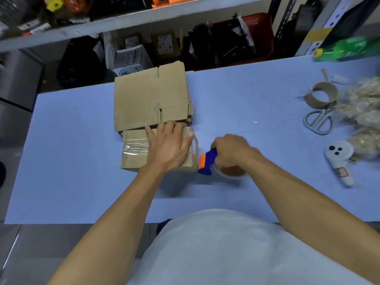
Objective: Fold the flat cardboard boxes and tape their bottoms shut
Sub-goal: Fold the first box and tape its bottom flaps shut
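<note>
A folded cardboard box (134, 155) stands on the blue table (72, 161), with a strip of clear tape across its top face. My left hand (168, 147) lies flat on that face, fingers spread and pressing down. Just right of the box, my right hand (232, 151) grips a blue and orange tape dispenser (207, 163), whose tape roll shows below the hand. A short length of clear tape runs from the box's right edge toward the dispenser. Behind the box lies a stack of flat cardboard boxes (152, 97).
At the right of the table lie a nearly used tape roll (321, 95), scissors (317, 120), a white handheld device (339, 159) and bags of pale filler (362, 108). A green bottle (345, 49) lies at the far right. Cluttered shelves stand beyond the table's far edge.
</note>
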